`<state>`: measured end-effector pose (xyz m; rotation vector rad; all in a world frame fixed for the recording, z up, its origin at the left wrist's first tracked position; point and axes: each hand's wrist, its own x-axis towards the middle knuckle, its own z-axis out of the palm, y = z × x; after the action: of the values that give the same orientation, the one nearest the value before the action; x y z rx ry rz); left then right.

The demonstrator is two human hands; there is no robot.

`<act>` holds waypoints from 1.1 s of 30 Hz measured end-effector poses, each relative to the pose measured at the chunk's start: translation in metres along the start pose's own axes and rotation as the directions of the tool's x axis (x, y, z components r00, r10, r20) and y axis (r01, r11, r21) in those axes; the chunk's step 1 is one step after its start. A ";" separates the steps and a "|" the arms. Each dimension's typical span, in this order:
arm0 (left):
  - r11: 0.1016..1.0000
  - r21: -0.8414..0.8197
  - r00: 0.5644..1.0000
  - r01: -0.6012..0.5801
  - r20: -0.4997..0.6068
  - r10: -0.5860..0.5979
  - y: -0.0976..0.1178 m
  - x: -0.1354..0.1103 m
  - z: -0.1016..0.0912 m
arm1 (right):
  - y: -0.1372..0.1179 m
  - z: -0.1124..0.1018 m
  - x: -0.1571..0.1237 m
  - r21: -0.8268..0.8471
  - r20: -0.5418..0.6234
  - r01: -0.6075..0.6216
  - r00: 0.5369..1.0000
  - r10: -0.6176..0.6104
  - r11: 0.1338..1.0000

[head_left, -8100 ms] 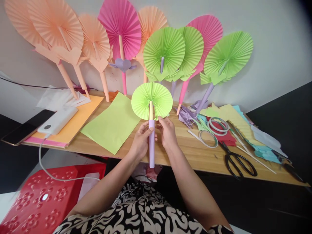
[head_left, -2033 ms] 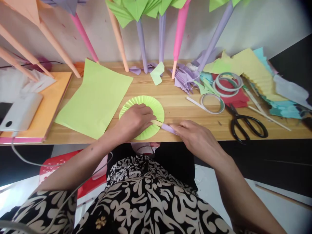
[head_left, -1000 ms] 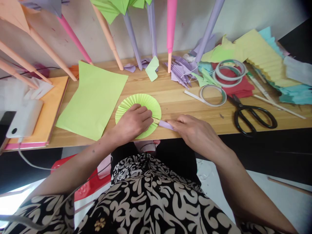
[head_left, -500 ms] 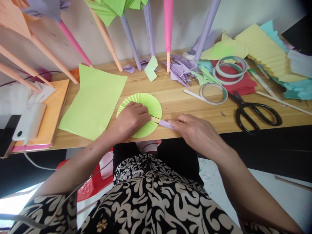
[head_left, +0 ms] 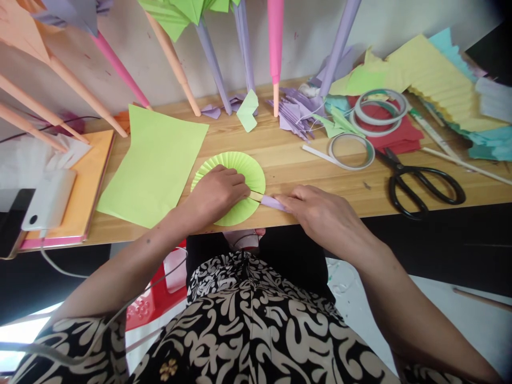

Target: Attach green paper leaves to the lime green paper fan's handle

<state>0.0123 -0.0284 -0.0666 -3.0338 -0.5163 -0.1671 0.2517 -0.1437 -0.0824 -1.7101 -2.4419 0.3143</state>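
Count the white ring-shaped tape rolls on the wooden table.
3. One roll lies left of the black-handled metal scissors; an upper roll and a lower roll overlap behind it, partly over the red paper sheets. More may be hidden under the multicoloured paper scraps.

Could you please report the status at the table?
Left hand on green fan. Right hand gripping purple handle. Fan on table. Green sheet close left, not blocking.
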 end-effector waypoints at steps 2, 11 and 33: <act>1.000 0.012 1.000 -0.015 0.017 0.015 0.001 0.001 0.001 | -0.001 -0.001 0.000 0.007 0.007 -0.007 1.000 0.007 1.000; 0.994 0.091 0.996 -0.058 0.072 0.052 0.010 0.005 0.003 | -0.002 0.000 0.000 0.005 -0.033 -0.011 0.999 0.012 1.000; 0.998 0.038 0.996 -0.044 0.084 0.041 0.020 0.018 0.008 | -0.003 -0.002 0.000 -0.019 -0.008 -0.013 1.000 0.013 1.000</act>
<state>0.0369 -0.0404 -0.0730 -3.0203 -0.4547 -0.0281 0.2497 -0.1442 -0.0800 -1.7324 -2.4371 0.2865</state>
